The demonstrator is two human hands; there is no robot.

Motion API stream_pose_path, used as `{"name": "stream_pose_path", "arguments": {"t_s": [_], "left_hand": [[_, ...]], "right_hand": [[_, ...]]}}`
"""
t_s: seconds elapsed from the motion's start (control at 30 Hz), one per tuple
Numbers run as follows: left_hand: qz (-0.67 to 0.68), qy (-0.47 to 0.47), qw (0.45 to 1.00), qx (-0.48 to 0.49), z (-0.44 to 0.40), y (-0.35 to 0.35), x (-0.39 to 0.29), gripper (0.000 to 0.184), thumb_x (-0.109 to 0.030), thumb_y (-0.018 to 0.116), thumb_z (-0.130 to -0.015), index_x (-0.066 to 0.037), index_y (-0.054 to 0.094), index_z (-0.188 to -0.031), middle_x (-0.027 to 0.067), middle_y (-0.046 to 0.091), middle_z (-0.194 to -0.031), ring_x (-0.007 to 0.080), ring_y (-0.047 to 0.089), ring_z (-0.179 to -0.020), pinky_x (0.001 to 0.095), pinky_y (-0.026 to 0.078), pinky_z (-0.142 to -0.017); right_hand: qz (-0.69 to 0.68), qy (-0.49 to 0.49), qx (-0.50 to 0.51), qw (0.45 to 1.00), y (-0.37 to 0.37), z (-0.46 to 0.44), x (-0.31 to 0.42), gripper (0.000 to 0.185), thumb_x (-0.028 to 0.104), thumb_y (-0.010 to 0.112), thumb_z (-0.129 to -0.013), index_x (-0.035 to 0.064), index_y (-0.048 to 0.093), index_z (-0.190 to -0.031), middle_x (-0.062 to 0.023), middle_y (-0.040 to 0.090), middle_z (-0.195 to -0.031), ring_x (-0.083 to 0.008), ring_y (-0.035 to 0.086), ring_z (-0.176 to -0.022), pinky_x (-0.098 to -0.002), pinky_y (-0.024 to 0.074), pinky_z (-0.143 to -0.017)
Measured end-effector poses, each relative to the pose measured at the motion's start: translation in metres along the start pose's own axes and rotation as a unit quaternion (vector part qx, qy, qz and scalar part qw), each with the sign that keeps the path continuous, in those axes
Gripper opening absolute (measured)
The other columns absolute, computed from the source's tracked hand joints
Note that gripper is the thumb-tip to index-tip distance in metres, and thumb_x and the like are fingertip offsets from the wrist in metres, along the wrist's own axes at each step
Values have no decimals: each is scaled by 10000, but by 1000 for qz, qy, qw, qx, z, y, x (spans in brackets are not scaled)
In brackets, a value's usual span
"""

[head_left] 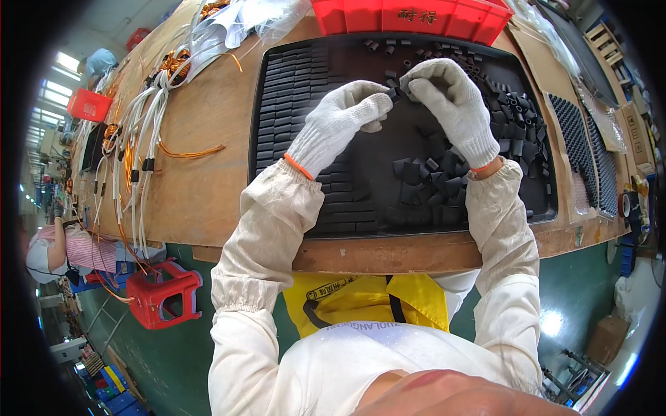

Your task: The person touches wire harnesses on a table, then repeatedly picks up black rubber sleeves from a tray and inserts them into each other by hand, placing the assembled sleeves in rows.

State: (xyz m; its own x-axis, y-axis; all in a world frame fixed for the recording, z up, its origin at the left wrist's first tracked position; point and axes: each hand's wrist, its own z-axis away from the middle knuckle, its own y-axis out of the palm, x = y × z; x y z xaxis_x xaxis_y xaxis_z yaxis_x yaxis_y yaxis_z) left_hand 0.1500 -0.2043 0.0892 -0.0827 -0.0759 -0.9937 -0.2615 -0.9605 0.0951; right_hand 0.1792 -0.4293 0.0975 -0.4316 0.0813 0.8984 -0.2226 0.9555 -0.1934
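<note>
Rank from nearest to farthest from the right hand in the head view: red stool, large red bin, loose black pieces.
1. Loose black pieces: on the tray, close by the right hand.
2. Large red bin: at the tray's far edge.
3. Red stool: on the floor, far left.

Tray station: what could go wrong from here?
1. The small black piece at the gloved left hand might slip onto the tray.
2. The left sleeve, passing over the neat rows, could drag pieces out of line.
3. The right sleeve, beside the loose pile, could scatter it.
</note>
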Motion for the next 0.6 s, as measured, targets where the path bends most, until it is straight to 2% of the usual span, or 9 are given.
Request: {"name": "stream_pose_path", "arguments": {"t_s": [0.13, 0.3, 0.6], "left_hand": [[21, 6, 1000, 3, 0, -1, 2, 341, -249, 715, -1013, -8, 676, -1251, 63, 729, -1052, 124, 697, -927, 262, 598, -830], [63, -7, 998, 16, 1, 3, 3, 359, -257, 700, -1024, 4, 668, -1269, 72, 728, -1061, 140, 708, -940, 293, 611, -837], [28, -1, 1000, 10, 1, 3, 2, 346, -250, 700, -1023, -6, 675, -1268, 68, 730, -1068, 134, 710, -949, 290, 608, -843]], "right_hand": [[-76, -2, 19, 997, 3, 0, 3, 131, 106, 704, -997, 75, 694, -1124, 5, 716, -1027, -74, 641, -936, -236, 523, -840], [2, -13, 19, 1000, 2, 0, 1, 127, 110, 711, -995, 81, 700, -1118, 11, 714, -1014, -64, 638, -924, -227, 518, -816], [80, -2, -17, 997, 6, 3, 3, 138, 148, 751, -965, 104, 721, -1092, 33, 704, -969, -57, 604, -843, -232, 505, -765]]}}
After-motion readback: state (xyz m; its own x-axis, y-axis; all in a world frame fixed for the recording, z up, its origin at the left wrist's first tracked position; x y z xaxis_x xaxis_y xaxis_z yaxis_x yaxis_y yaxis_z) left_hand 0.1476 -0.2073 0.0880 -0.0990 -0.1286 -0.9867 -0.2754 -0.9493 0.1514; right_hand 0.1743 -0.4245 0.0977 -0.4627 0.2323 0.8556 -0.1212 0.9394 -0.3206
